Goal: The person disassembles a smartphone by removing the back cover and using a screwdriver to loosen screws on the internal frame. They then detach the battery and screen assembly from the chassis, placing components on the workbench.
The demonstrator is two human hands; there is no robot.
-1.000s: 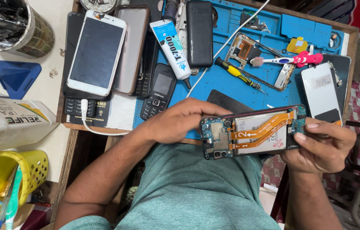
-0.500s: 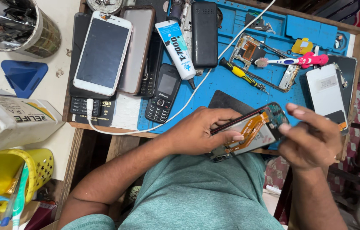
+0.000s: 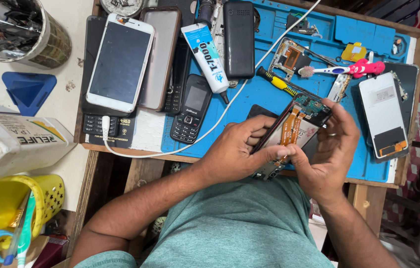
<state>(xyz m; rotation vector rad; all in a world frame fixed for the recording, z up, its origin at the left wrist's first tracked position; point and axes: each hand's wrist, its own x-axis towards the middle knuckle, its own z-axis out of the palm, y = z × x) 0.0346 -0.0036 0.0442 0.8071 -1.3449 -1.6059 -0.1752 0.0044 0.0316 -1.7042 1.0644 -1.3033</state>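
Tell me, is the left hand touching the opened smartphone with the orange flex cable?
Touching: in the head view the left hand grips the opened smartphone's lower edge.

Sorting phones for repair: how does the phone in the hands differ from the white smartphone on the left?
The opened phone is held tilted by the left hand and right hand; the white smartphone lies flat atop other handsets. The opened phone shows circuit board and orange ribbon cable; the white smartphone shows an intact dark screen. Both are slim rectangles.

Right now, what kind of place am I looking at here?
Most likely a phone repair bench. Both hands, left hand and right hand, hold an opened phone with its orange flex cables exposed, over a blue work mat strewn with other phones, a screwdriver and a glue tube.
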